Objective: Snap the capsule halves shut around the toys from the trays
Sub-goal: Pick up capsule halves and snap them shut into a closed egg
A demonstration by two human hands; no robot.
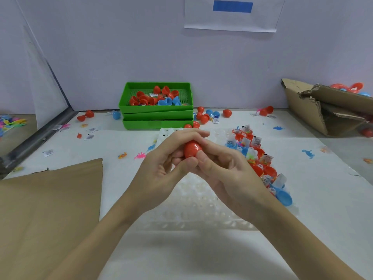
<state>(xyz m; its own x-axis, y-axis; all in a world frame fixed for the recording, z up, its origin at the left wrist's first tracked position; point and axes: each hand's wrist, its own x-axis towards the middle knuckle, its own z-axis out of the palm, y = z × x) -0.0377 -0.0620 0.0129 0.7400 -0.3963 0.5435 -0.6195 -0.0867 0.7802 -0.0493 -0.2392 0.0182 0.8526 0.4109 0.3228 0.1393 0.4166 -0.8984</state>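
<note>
A pale wall with a sheet of paper bearing a blue rectangle backs a white bench strewn with small toys and barcode slips. Against that wall stands a stack of green trays, the top one holding loose red and blue capsule halves. In front of the stack, toward the viewer, both hands meet over the bench around a red capsule. The left hand curls round the capsule from the left, its fingers arched over the top and its thumb pressed up from below. The right hand grips it from the right, thumb laid on the capsule's lower front and fingers wrapped behind. Only the capsule's upper front shows between the fingers, so whether its halves are fully closed cannot be told. Beneath the hands, nearer than the stack, lies a clear plastic dimpled tray. To the right of the stack and nearer the viewer runs a row of open red and blue halves filled with toys and slips. More loose capsules lie just right of the stack's base. Far right of the stack is an open cardboard box, and a cardboard flap lies left of it, close to the viewer.
</note>
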